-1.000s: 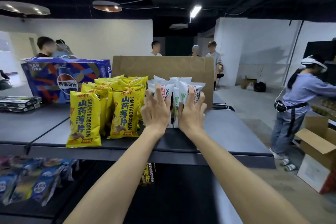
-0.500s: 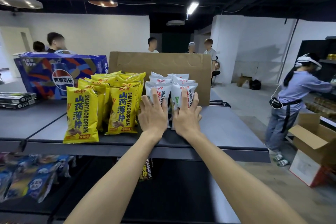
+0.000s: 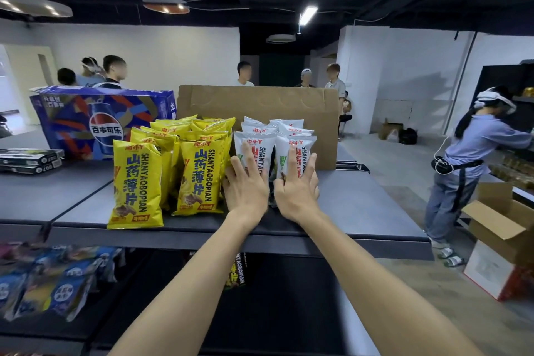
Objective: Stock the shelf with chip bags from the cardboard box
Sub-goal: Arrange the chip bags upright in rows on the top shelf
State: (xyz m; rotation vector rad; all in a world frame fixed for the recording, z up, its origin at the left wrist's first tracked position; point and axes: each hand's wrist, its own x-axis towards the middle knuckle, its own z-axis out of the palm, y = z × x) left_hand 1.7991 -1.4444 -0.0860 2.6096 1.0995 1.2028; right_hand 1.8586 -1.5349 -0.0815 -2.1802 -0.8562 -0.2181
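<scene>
Left hand [image 3: 245, 191] and right hand [image 3: 297, 191], fingers straight, flat against glossy white chip bags [image 3: 254, 147].

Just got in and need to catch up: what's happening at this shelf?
A person is stocking chip bags. Both hands press flat on the front white bags: left hand on one white bag, right hand on its neighbour. Yellow bags stand alongside on the grey shelf, a cardboard sheet behind.
</scene>
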